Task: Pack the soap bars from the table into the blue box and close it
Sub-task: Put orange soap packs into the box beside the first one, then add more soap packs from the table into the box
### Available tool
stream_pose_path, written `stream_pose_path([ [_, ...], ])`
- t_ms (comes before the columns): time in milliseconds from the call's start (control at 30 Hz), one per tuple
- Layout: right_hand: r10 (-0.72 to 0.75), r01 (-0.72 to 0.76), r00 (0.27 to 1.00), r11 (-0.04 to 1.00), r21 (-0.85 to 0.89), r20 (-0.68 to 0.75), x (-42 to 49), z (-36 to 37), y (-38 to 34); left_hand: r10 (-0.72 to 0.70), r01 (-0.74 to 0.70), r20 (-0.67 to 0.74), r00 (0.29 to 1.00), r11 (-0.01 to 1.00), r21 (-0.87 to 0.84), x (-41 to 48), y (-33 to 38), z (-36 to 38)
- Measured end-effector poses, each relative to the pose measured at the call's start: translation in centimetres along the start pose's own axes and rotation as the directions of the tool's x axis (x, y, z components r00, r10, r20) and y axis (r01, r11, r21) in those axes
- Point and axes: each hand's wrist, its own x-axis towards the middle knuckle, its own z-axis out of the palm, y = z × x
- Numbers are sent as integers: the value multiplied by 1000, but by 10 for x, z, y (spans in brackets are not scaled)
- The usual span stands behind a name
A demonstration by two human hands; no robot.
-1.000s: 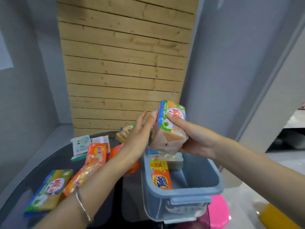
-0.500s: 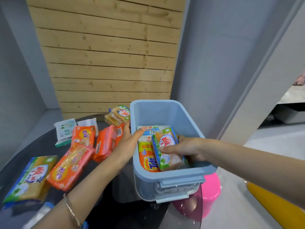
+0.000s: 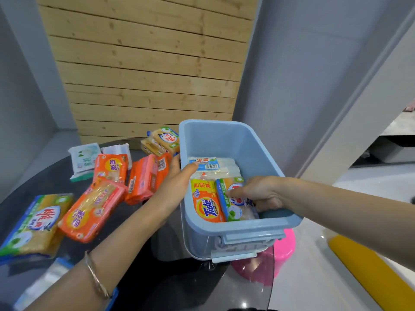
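While left hand point(image 3: 177, 182) grips blue box point(image 3: 224, 140) by its rim, right hand point(image 3: 260, 194) holds green soap bar point(image 3: 235, 207) inside it.
Left hand: thumb hooked over the box's left rim, fingers outside the wall. Right hand: reaches in over the right rim, fingers curled on the green soap bar at the box's near end, touching the Tide bar point(image 3: 205, 205) on its left. White bars point(image 3: 206, 163) with a blue label lie behind, toward the far end. Box open, at the counter point(image 3: 139, 277) right edge. More soap left of the box: orange packs point(image 3: 92, 209), red-orange pack point(image 3: 146, 176) just beside the left hand, green-yellow pack point(image 3: 33, 225) nearest the camera, white-green pack point(image 3: 84, 158) and yellow packs point(image 3: 164, 140) farther back. Bracelet point(image 3: 95, 274) on left wrist. Pink stool point(image 3: 283, 250) below the box.
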Motion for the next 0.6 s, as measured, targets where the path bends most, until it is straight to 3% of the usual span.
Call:
stream_pose_path([
  [167,-84,86,991,996,17,-105,-4,-6,-4,20,-20,-2,1000,999,26,-2,-2,-6],
  [300,-264,235,953,954,-188,-146,-22,-9,-16,101,-95,-41,994,987,133,-4,6,-21],
  [400,-458,394,873,866,-308,-170,-42,-1,-40,213,-180,-95,972,945,273,-9,14,-57],
  [500,-665,610,738,729,-311,-112,-57,25,-64,268,-112,-149,952,757,644,-21,13,-118],
  [600,-748,708,663,634,-313,-15,-57,60,-77,199,82,-228,953,556,827,-40,-1,-174],
])
